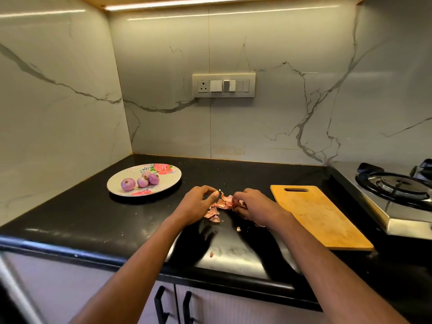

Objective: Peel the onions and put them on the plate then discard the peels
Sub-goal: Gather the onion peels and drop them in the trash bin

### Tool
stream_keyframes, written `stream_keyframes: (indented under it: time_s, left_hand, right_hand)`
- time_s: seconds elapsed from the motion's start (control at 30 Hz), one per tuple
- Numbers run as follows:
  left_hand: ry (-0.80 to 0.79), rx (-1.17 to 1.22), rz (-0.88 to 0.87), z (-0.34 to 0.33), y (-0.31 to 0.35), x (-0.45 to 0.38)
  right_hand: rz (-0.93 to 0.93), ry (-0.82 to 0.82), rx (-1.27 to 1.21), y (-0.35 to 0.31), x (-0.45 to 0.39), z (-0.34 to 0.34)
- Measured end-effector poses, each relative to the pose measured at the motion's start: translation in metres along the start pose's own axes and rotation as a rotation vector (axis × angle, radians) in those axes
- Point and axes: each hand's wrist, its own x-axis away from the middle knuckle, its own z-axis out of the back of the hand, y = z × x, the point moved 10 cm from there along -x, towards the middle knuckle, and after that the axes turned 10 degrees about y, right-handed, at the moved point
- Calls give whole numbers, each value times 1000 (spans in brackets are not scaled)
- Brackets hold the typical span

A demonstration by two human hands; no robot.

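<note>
Several peeled purple onions (140, 181) lie on a flowered plate (168, 177) at the back left of the black counter. A small heap of pinkish onion peels (221, 204) sits on the counter between my hands. My left hand (198, 204) rests just left of the heap, fingers curled with the thumb and fingertips near the topmost scraps. My right hand (251, 205) is on the heap's right side, its fingers closed around some peels. A few loose peel bits (211, 254) lie nearer the counter's front edge.
A wooden cutting board (320, 216) lies to the right of my hands. A steel gas stove (395, 192) stands at the far right. A switch panel (223, 85) is on the marble back wall. Cabinet doors with black handles (173, 307) are below the counter edge.
</note>
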Motion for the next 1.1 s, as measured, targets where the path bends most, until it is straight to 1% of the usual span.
stream_keyframes:
  time_s: [0.2, 0.33, 0.43, 0.53, 0.67, 0.77, 0.83, 0.9, 1.0, 1.1]
  left_hand:
    - [69, -8, -3, 3, 1, 5]
    - [97, 22, 16, 7, -5, 9]
    - [100, 1, 23, 12, -14, 14]
    - [88, -36, 18, 17, -19, 17]
    - [68, -131, 14, 21, -32, 23]
    - [72, -120, 8, 23, -35, 23]
    - [81, -89, 2, 23, -33, 20]
    - [31, -69, -9, 16, -28, 19]
    - [-96, -92, -41, -1, -15, 19]
    - [-138, -109, -46, -11, -10, 17]
  right_hand:
    - [-15, 93, -55, -2, -6, 9]
    - [-101, 164, -161, 4, -7, 17]
    - [-119, 152, -161, 2, -9, 15]
    - [-120, 181, -236, -6, -14, 16]
    - [-127, 145, -270, -21, -22, 7]
    - [-113, 199, -308, -29, -25, 12]
    - [-116, 181, -301, -29, -26, 9]
    - [-146, 179, -305, -22, -25, 9]
    - [-189, 221, -303, -6, -21, 18]
    - [-206, 234, -270, 7, -17, 25]
